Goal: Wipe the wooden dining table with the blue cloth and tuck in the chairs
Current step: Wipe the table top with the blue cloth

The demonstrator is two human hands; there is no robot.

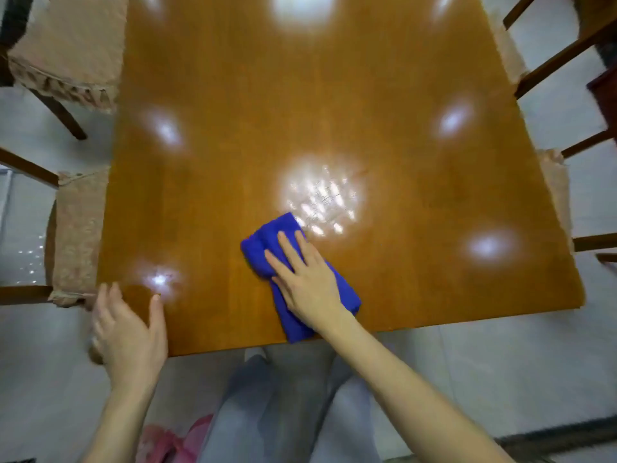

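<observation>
I see my right hand [309, 282] lying flat on the blue cloth [260, 248], fingers straight and spread, pressing it onto the wooden table [300, 111] close to the near edge, just below a bright glare patch [322, 195]. My left hand [128, 332] is open at the table's near left corner, thumb on the top, holding nothing. A cushioned chair [78, 228] sits against the left edge.
</observation>
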